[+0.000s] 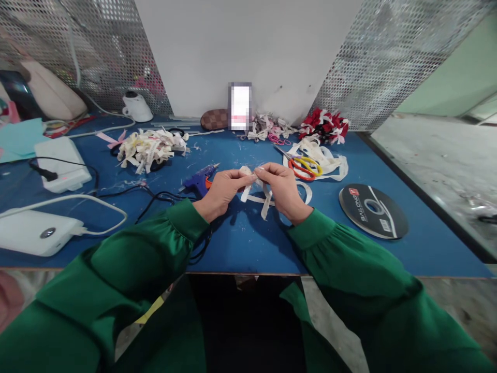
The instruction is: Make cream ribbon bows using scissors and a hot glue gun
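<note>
Fingertips together, my left hand (224, 190) and my right hand (280, 187) pinch a white ribbon (266, 204) over the middle of the blue table. Its loose ends hang down between the two hands. A small pale round part shows above the fingertips, too small to make out. Beside my left hand lies a blue glue gun (199, 179) with an orange trigger. Beyond my right hand, scissors (306, 168) with red and yellow handles rest on a heap of white ribbon (330, 161). A loop of ribbon curls on the table next to my right wrist.
A black ribbon spool (373, 211) lies at the right. White bow pieces (149, 147) pile up at the left, red and black ones (324, 126) at the back right. A phone (239, 106) stands against the back panel. White power packs (41, 230) and cables occupy the left.
</note>
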### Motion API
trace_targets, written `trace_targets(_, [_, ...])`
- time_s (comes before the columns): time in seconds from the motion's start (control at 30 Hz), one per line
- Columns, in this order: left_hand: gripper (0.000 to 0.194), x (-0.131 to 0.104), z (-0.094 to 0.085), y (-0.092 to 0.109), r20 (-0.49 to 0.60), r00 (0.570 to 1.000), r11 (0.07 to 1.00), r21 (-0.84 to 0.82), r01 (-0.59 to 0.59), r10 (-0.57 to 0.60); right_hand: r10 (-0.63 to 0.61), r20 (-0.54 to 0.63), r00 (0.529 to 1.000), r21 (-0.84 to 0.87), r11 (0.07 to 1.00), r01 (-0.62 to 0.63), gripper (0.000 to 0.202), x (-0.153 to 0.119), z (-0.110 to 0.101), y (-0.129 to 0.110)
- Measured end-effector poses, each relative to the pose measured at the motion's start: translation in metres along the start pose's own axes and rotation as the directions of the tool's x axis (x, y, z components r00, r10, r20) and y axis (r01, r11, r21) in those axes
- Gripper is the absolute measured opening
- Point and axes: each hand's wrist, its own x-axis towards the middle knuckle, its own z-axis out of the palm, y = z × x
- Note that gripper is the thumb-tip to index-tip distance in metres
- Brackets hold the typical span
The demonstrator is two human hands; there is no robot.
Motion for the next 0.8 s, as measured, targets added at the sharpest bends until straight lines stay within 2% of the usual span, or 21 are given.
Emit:
trace_targets(0.1, [0.034, 0.0015, -0.0012, -0.0012, 0.017, 0.999, 0.998, -0.054, 0.042, -0.041, -0.020, 0.045, 0.999, -0.012, 1.000, 0.021, 0.015, -0.0001, -0.0005, -0.0033])
trace_targets(0.2, [0.032, 0.0018, -0.0019, -0.0016, 0.022, 0.999, 0.998, -0.048, 0.031, -0.030, -0.003, 0.076, 0.997, -0.013, 1.000, 0.004, 0.015, -0.0002, -0.0008, -0.0047])
trace_targets(0.43, [0.030, -0.0009, 0.0027, 0.0020, 0.004, 0.993, 0.969, -0.222, 0.112, -0.114, 0.042, 0.035, 0.999, 0.055, 0.998, -0.044, 0.020, 0.0012, 0.0009, -0.0002])
trace_targets(0.63, [0.031, -0.0003, 0.0045, 0.0005, -0.091, 0.993, 0.960, -0.277, 0.050, -0.078, 0.113, 0.071, 0.991, 0.078, 0.990, -0.119, 0.022, -0.0023, 0.0024, -0.0028])
trace_targets(0.8, [0.029, 0.0000, 0.0036, -0.0037, -0.072, 0.992, 0.961, -0.266, 0.077, -0.099, 0.098, 0.136, 0.986, 0.094, 0.989, -0.112, 0.023, -0.0030, 0.0019, -0.0062])
